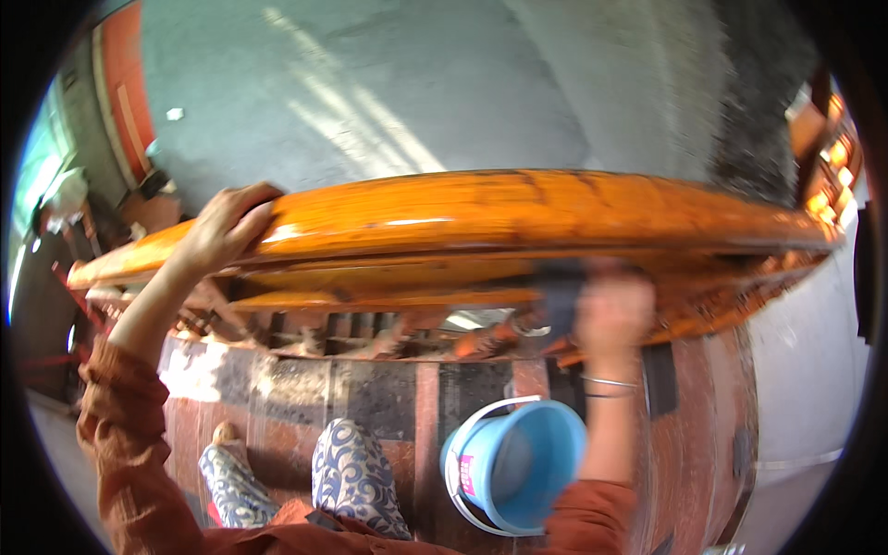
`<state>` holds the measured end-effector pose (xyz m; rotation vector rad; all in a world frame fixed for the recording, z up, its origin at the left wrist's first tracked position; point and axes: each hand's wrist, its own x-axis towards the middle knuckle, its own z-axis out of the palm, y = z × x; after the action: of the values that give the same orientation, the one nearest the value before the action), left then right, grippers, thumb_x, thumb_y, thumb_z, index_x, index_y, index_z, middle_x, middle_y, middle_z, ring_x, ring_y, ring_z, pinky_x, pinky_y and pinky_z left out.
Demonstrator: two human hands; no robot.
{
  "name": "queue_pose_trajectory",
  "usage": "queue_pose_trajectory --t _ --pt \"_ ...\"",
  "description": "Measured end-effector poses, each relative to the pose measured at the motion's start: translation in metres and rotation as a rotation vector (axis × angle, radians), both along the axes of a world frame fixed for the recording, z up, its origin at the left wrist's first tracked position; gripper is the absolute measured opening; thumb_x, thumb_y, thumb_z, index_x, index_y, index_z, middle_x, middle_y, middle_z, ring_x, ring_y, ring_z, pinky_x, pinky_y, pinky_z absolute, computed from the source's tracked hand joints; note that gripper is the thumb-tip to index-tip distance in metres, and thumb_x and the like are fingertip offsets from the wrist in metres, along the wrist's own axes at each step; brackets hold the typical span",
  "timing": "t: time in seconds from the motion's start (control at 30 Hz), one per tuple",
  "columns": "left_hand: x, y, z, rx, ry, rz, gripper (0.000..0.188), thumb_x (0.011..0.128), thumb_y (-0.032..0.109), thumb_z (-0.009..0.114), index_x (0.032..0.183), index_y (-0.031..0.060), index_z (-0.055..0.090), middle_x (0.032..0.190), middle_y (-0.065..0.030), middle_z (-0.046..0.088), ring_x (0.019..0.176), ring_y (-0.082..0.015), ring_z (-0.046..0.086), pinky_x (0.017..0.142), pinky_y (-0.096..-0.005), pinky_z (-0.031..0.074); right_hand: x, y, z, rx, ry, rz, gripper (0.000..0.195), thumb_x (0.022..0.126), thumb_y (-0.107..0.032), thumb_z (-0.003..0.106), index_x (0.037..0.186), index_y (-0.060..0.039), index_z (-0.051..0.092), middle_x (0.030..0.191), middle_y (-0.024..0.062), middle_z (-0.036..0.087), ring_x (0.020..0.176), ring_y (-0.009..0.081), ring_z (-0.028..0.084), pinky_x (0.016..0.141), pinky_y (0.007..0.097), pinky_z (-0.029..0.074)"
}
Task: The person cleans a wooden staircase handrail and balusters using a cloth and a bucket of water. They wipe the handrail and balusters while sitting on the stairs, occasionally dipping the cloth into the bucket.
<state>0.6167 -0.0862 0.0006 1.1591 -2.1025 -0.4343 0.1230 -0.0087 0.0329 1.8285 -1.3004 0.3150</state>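
A long, glossy orange-brown wooden rail (485, 208) runs across the head view, with carved woodwork below it. My left hand (225, 225) rests on top of the rail's left part, its fingers curled over the far edge. Blurred by motion, my right hand (617, 305) is just below the rail on the right, against the wooden side. It holds a dark cloth or pad (560, 298), whose exact kind I cannot tell. A blue plastic bucket (541, 465) with a white handle stands near my right forearm.
Reddish-brown floor boards (427, 416) with dark patches lie under my feet and the bucket. Beyond the rail is a grey-green surface (451, 83) with streaks of light. An orange door or panel (128, 90) stands at upper left, and carved wooden pieces (836, 163) at far right.
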Motion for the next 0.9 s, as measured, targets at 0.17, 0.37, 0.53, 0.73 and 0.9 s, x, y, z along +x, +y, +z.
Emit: queue_pose_trajectory --t 0.17,0.37,0.53,0.73,0.9 --pt "-0.020 -0.006 -0.006 -0.068 0.027 -0.009 0.034 0.095 0.032 0.045 0.101 0.0029 0.062 0.081 -0.0222 0.063 0.079 -0.0401 0.063 0.073 -0.0461 0.048 -0.007 0.010 0.004 -0.006 -0.026 -0.087 0.046 0.093 -0.035 0.054 0.121 0.0016 0.060 0.125 0.0211 0.059 0.118 0.0372 0.053 0.107 0.0488 0.035" --pt "0.000 0.006 -0.007 0.021 -0.025 0.075 0.040 0.096 0.037 0.045 0.106 0.0023 0.062 0.089 -0.0199 0.067 0.083 -0.0386 0.066 0.076 -0.0452 0.051 0.287 -0.027 -0.134 0.344 -0.298 0.363 0.035 0.082 -0.036 0.070 0.093 -0.0034 0.063 0.085 0.0153 0.065 0.085 0.0295 0.062 0.085 0.0388 0.050" --pt "-0.030 -0.013 -0.014 -0.062 0.031 -0.002 0.041 0.096 0.041 0.048 0.106 0.0037 0.063 0.093 -0.0176 0.068 0.087 -0.0377 0.066 0.079 -0.0463 0.051 0.370 -0.058 -0.210 0.454 -0.274 0.582 0.031 0.089 -0.016 0.062 0.111 0.0060 0.059 0.110 0.0217 0.065 0.106 0.0306 0.062 0.100 0.0418 0.047" --pt "-0.014 -0.007 -0.025 -0.046 0.007 0.052 0.043 0.097 0.043 0.047 0.104 0.0039 0.063 0.094 -0.0169 0.068 0.090 -0.0373 0.065 0.079 -0.0464 0.051 0.249 -0.032 -0.129 0.470 -0.026 0.499 0.041 0.084 -0.020 0.068 0.120 -0.0032 0.058 0.121 0.0129 0.063 0.111 0.0280 0.061 0.101 0.0392 0.046" --pt "-0.023 -0.007 -0.021 -0.063 -0.004 0.033 0.042 0.097 0.042 0.047 0.104 0.0038 0.062 0.093 -0.0173 0.067 0.089 -0.0375 0.064 0.078 -0.0468 0.051 0.270 -0.036 -0.151 0.365 -0.122 0.397 0.037 0.083 -0.018 0.068 0.116 -0.0039 0.061 0.109 0.0121 0.066 0.101 0.0262 0.063 0.094 0.0392 0.050"
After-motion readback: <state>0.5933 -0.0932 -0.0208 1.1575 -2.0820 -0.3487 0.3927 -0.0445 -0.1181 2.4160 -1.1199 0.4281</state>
